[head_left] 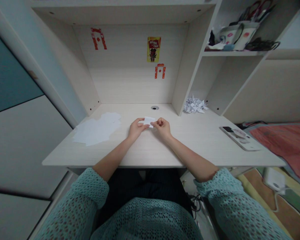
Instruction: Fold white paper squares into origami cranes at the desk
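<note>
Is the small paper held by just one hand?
No, the left hand and the right hand both pinch the small paper.

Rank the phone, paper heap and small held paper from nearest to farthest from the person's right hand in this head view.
1. Small paper: at the right hand, on its left side.
2. Paper heap: beyond it, rightward.
3. Phone: farthest right, on the desk.
</note>
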Demonstrator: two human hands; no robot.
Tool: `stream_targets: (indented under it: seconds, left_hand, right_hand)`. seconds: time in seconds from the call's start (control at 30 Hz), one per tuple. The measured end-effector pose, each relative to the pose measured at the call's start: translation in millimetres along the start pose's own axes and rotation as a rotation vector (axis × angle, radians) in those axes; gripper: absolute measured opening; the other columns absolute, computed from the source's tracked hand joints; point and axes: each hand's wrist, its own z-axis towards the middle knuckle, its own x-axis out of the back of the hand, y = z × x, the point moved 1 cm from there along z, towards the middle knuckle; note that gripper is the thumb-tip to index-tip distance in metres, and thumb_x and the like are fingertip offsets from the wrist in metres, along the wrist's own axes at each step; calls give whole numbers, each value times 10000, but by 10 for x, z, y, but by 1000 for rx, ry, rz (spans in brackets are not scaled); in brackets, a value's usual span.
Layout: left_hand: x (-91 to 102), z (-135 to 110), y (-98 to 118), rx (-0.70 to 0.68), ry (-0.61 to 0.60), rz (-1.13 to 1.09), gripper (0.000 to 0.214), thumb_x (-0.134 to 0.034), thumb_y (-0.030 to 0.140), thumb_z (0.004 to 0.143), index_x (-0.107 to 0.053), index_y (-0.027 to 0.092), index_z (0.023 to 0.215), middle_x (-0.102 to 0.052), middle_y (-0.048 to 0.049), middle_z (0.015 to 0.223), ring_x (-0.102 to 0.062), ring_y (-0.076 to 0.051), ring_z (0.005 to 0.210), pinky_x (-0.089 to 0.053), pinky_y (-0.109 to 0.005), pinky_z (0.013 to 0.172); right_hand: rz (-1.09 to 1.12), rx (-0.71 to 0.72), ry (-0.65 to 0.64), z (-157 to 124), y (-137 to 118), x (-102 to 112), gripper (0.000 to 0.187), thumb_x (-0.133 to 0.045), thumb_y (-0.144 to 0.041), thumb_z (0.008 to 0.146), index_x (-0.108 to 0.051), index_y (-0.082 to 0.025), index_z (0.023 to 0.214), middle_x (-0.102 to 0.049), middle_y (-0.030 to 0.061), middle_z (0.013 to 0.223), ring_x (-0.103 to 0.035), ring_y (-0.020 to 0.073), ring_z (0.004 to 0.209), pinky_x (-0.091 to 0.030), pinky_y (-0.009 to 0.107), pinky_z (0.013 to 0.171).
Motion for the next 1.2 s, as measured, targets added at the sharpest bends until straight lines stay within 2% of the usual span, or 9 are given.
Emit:
stream_targets:
  seconds: [0.1, 0.23, 0.43, 0.57, 0.67, 0.77, 0.87, 0.93, 1.2]
  left_hand:
    - [8, 11, -23, -14, -5, 48, 529, -785, 321, 544, -570, 153, 997, -693, -41, 698, -632, -154, 611, -461, -229, 586]
    - [5, 21, -35, 9, -1, -22, 538, -793, 323, 534, -570, 137, 987, -696, -52, 697, -638, -164, 626, -475, -252, 620]
    - [-18, 17, -37, 14, -62, -109, 485, -788, 299, 551, -592, 125, 959, -705, -56, 729, -644, -156, 642, -497, -286, 696]
    - [-25, 22, -62, 25, -106, -166, 508, -762, 271, 601, -573, 119, 1047, -709, -62, 739, -660, -157, 671, -511, -299, 728]
    - [-24, 13, -67, 10, -120, -178, 502, -736, 248, 640, -554, 120, 1091, -710, -64, 740, -668, -160, 685, -516, -298, 731]
    - [-18, -4, -60, -21, -97, -134, 479, -714, 227, 669, -547, 117, 1105, -704, -56, 707, -665, -157, 655, -520, -286, 699]
    - [-15, -22, -57, -21, -75, -134, 471, -700, 204, 682, -543, 121, 1118, -705, -54, 720, -668, -161, 669, -524, -291, 700]
    - [-20, -32, -62, -13, -94, -131, 452, -697, 200, 682, -554, 121, 1104, -703, -54, 715, -667, -164, 667, -528, -298, 700]
    - [-21, -1, -94, -3, -82, -149, 423, -699, 194, 677, -567, 128, 1073, -701, -51, 718, -666, -162, 667, -529, -309, 709]
  right_hand:
    - [7, -7, -41, -9, -9, 21, 416, -747, -333, 576, -350, -211, 567, -591, -26, 576, -522, 114, 537, -367, 240, 533]
    - [-1, -36, -75, -33, -59, 16, 410, -754, -349, 571, -368, -212, 560, -630, -1, 617, -570, 139, 586, -398, 256, 567]
    - [-19, -56, -34, -6, -54, 14, 439, -754, -377, 548, -345, -219, 568, -599, -21, 585, -548, 128, 563, -406, 256, 566]
    - [9, -43, -10, 31, -9, 44, 427, -749, -365, 561, -349, -217, 580, -568, -41, 555, -509, 108, 522, -374, 239, 527]
    - [18, -46, -13, 34, 1, 65, 377, -758, -356, 557, -415, -213, 626, -578, -45, 571, -500, 101, 506, -364, 234, 513]
    - [8, -63, -43, 10, -3, 66, 369, -768, -351, 553, -492, -215, 756, -591, -51, 575, -515, 104, 506, -388, 241, 534]
    - [42, -95, -87, -22, -1, 50, 514, -804, -337, 490, -470, -231, 867, -632, -43, 642, -570, 129, 564, -427, 259, 571]
    - [48, -123, -70, -39, 4, 43, 568, -815, -345, 459, -441, -238, 872, -626, -55, 626, -566, 130, 549, -429, 261, 560]
    - [24, -120, -33, -39, 3, 37, 524, -810, -347, 478, -407, -237, 794, -600, -69, 560, -528, 114, 493, -417, 258, 534]
